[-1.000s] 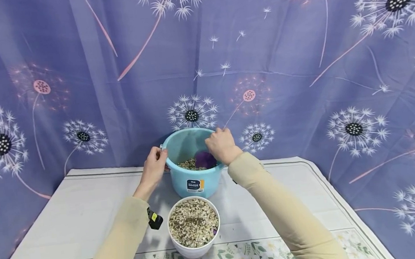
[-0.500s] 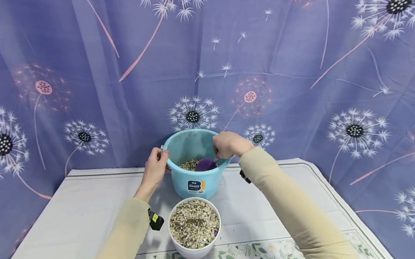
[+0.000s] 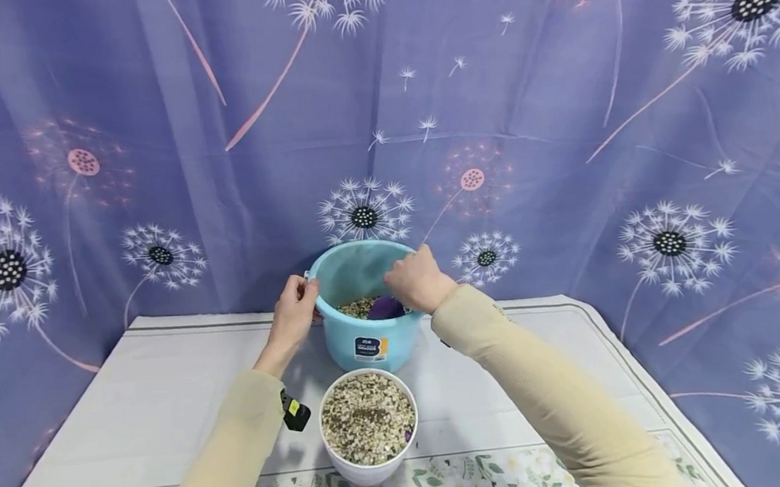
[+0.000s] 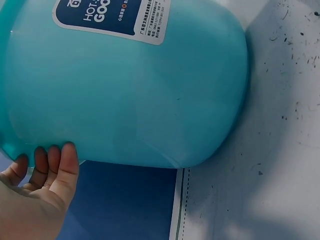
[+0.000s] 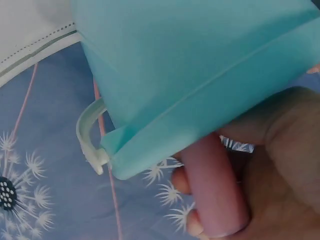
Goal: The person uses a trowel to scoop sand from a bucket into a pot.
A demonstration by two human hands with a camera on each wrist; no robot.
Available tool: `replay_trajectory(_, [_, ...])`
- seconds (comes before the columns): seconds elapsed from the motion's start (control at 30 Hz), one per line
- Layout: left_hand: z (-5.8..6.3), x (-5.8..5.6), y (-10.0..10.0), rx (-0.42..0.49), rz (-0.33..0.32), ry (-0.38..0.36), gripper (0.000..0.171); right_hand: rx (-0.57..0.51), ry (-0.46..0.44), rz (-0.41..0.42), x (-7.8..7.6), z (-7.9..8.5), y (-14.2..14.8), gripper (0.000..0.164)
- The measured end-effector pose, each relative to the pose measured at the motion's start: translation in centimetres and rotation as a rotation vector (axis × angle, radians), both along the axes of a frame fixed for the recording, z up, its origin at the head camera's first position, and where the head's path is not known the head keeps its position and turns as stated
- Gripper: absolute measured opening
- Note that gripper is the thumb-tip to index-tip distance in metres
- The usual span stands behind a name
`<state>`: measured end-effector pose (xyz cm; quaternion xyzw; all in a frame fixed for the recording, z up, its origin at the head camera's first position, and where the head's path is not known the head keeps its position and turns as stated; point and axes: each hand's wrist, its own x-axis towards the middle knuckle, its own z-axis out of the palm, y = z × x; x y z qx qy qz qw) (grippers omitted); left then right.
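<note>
Backdrop: purple dandelion-print cloth (image 3: 559,105) hung behind a table (image 3: 134,420) under a white cover with a leaf-print near edge.

Head view: teal bucket (image 3: 366,338) at the far middle of the table, partly filled with gravelly mix. Left hand (image 3: 294,310) grips the bucket's left rim, fingers curled over the edge. Right hand (image 3: 416,280) sits over the right rim, fingers wrapped round the handle of a purple scoop (image 3: 385,307) whose bowl is down in the mix. White pot (image 3: 369,425) stands just near of the bucket, apart from it, filled with the same mix almost to the brim. A small black clip with a yellow tag (image 3: 295,412) shows at the left sleeve.

Left wrist view: bucket wall with its blue label fills the frame, and the left hand's fingertips (image 4: 50,160) lie against the bucket's side. Speckled white table cover to the right.

Right wrist view: bucket rim and its clear handle lug (image 5: 90,135) up close. The right hand is closed round a pinkish-purple handle (image 5: 212,185), thumb on top, just beside the rim.

Progress, my read: the pot looks essentially full, so scooping is mostly done. Scoop is in the bucket and in hand, so either one last top-up or parking the scoop remains. Can't tell which.
</note>
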<state>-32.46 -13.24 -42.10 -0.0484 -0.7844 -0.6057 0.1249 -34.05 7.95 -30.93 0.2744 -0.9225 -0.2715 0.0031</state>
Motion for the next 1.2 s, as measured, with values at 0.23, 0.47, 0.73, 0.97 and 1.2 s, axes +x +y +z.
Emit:
replay_trajectory(0.23, [-0.2, -0.1, -0.2, 0.007, 0.026, -0.010, 0.036, -0.161, -0.194, -0.017, -1.2, 0.3, 1.9, 0.021])
replay_trajectory(0.47, [0.0, -0.2, -0.3, -0.006, 0.041, -0.001, 0.035, -0.339, -0.313, -0.009, -1.5, 0.8, 2.6, 0.026])
replay_trajectory(0.73, [-0.2, -0.3, -0.1, 0.010, 0.014, -0.009, 0.035, -0.134, -0.008, 0.100, -1.2, -0.7, 1.6, 0.021])
replay_trajectory(0.97, [-0.3, -0.2, -0.4, 0.004, 0.040, 0.010, 0.037, -0.244, -0.061, 0.139, -1.3, -1.1, 1.4, 0.029])
replay_trajectory(1.2, [-0.1, -0.2, 0.0, 0.011, 0.012, 0.007, 0.034, -0.324, -0.115, 0.140, -1.4, -1.1, 2.1, 0.031])
